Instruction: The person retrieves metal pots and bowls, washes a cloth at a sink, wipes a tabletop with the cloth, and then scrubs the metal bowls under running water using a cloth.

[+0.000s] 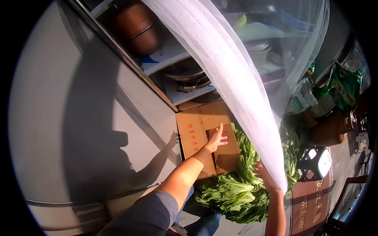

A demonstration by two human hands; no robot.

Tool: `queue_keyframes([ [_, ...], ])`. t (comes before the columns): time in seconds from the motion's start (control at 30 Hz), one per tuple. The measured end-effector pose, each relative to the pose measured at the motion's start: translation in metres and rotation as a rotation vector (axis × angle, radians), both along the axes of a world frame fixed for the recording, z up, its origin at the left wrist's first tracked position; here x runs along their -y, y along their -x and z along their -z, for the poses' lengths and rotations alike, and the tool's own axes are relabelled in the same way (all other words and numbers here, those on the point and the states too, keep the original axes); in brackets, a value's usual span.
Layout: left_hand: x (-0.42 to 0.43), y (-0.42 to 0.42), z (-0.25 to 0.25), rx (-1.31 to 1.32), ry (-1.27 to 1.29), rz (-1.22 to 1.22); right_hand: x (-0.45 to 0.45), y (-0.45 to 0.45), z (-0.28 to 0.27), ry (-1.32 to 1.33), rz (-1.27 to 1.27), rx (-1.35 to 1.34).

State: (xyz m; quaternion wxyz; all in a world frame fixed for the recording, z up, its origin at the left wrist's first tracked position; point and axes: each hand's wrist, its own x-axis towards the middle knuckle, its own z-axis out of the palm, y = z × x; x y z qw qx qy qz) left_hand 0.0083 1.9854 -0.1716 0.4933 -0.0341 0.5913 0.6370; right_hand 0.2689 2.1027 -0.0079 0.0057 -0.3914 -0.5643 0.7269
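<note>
My left hand (216, 140) reaches over a brown cardboard box (191, 122) with red printed characters. Its thumb and fingers are spread, with nothing in them. To the right, my right hand (267, 177) is held above a heap of leafy green vegetables (236, 192), its fingers apart. A white mesh curtain (246, 92) hangs diagonally down to that wrist and overlaps the hand's edge. Whether the curtain presses on the hand or only passes in front, I cannot tell. Part of the greens is hidden behind the curtain.
A shelf unit behind the box holds a brown pot (138, 29) and a lidded metal pan (193, 80). A pale wall (43, 118) stands on the left. On the right are a green package (344, 86), a brown bucket (328, 133), a stool (323, 163) and a Welcome mat (309, 208).
</note>
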Motion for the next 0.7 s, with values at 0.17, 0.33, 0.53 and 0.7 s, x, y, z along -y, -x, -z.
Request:
queue_keyframes([
  [0.17,0.113,-0.217,-0.005,-0.126,0.364,0.526,0.072,-0.039,-0.018,0.047,-0.34,-0.098],
  [0.33,0.276,-0.324,-0.043,-0.521,0.545,0.858,0.149,-0.131,-0.042,0.211,-0.482,-0.129],
  [0.53,0.457,-0.376,-0.005,-0.696,1.096,0.306,0.195,-0.281,0.071,0.163,-0.447,0.402],
  [0.7,0.512,-0.403,-0.131,-0.526,0.982,-0.278,0.22,-0.212,0.024,-0.115,-0.574,0.26],
])
